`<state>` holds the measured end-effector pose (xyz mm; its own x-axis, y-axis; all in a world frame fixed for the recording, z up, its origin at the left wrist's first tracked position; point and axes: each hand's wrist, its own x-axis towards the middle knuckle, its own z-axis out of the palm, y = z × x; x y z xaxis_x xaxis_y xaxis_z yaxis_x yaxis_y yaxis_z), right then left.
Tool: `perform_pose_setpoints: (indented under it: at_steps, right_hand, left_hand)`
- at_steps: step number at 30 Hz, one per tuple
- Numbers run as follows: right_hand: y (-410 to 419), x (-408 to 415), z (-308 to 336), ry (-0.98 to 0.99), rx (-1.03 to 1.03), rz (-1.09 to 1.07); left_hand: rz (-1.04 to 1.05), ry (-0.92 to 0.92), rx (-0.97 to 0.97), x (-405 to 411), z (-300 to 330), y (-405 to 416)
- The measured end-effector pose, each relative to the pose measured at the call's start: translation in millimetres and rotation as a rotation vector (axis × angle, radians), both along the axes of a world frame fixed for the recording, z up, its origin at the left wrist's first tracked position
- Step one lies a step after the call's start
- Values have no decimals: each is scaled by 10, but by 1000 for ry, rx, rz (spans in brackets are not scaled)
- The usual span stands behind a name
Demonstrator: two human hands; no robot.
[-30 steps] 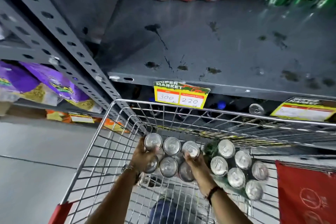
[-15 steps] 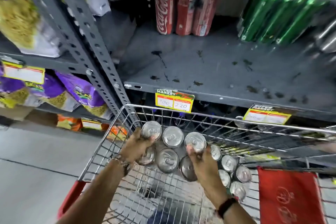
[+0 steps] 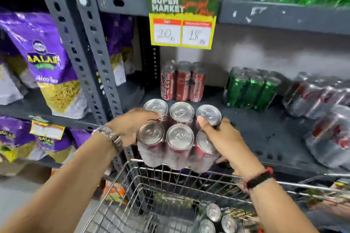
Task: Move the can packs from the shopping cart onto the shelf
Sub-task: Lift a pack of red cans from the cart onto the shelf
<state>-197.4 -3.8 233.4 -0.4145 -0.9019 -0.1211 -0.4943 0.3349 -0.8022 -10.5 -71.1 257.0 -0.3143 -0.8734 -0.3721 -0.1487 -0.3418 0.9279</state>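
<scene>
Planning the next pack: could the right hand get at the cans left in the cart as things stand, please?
Probably not yet: the right hand and left hand grip the red can pack; the cart cans lie uncovered.

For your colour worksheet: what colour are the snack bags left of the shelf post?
Purple, with yellow lower parts: the snack bags, clearest in the head view.

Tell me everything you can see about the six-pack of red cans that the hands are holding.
The shrink-wrapped six-pack of red cans has two rows of three silver pull-tab tops, bound in clear plastic film. It is held upright, with its base above the wire cart's front rim, at the front edge of the grey metal shelf. The left hand holds its left side, and the right hand its right, thumb on a rear can top.
</scene>
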Motion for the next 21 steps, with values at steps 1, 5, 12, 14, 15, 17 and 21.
perform_pose_setpoints:
  at_steps: [1,5,12,14,15,17,21]
  right_hand:
    - [-150,-25,59,-8,-9,8]
    - [-732,-167,127,-9,-23,42]
    - [-1399,-289,-56,-73,29,50]
    - [-1470,-301,-118,-68,70,67]
    - [-1485,-310,-141,-77,80,78]
    - [-1474,-332,-166,-114,88,110]
    - [-1119,-366,-277,-251,-91,-3]
  left_hand:
    - [4,30,20,-36,49,-103]
    - [-13,90,84,-171,150,-515]
    - [6,49,172,-261,16,-1049]
    - [19,66,196,-262,-69,-1082]
    - [42,85,193,-252,-106,-1083]
    - [99,153,161,-232,-169,-1064]
    - [381,403,20,-248,-367,-820]
